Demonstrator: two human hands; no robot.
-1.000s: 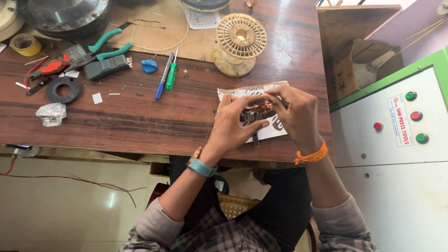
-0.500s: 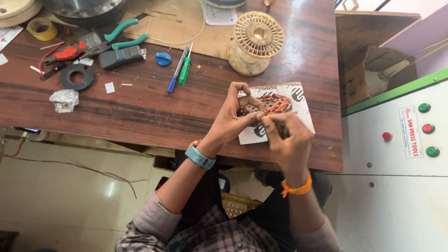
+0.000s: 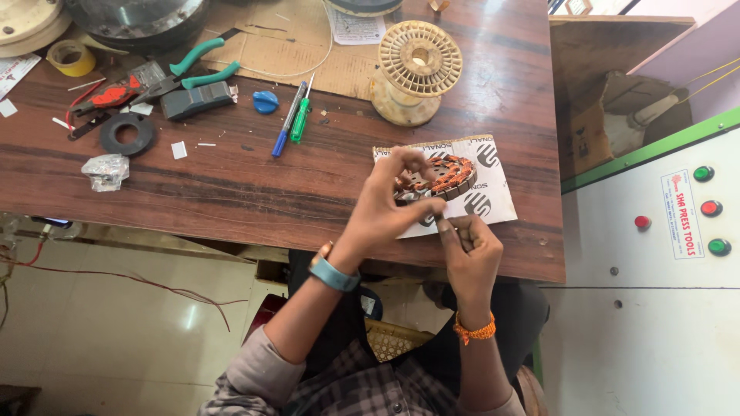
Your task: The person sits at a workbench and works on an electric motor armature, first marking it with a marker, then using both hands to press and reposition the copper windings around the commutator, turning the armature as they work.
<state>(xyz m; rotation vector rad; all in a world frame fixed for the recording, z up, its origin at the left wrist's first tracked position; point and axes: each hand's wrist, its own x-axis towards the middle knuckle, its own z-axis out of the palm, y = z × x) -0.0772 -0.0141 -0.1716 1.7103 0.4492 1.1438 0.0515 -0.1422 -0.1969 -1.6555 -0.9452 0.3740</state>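
Observation:
A round motor stator wound with copper wire [image 3: 443, 176] lies on a printed white sheet [image 3: 493, 202] near the table's front right edge. My left hand [image 3: 389, 202] rests over the stator's left side, fingers arched and thumb pressed on it. My right hand [image 3: 469, 248] is just in front of the stator, thumb and finger pinched together on something thin that I cannot make out, probably a wire end. A blue band sits on my left wrist and an orange thread on my right.
A cream plastic wire spool [image 3: 416, 68] stands behind the sheet. Further left lie a blue and a green screwdriver [image 3: 291, 115], green-handled pliers [image 3: 193, 69], a black ring [image 3: 127, 134], a yellow tape roll [image 3: 71, 57] and crumpled foil [image 3: 106, 171]. A white cabinet with coloured buttons [image 3: 705, 208] stands to the right.
The view has shifted. My right hand has drawn back from the stator towards the table's front edge, still pinched. The left hand stays on the stator.

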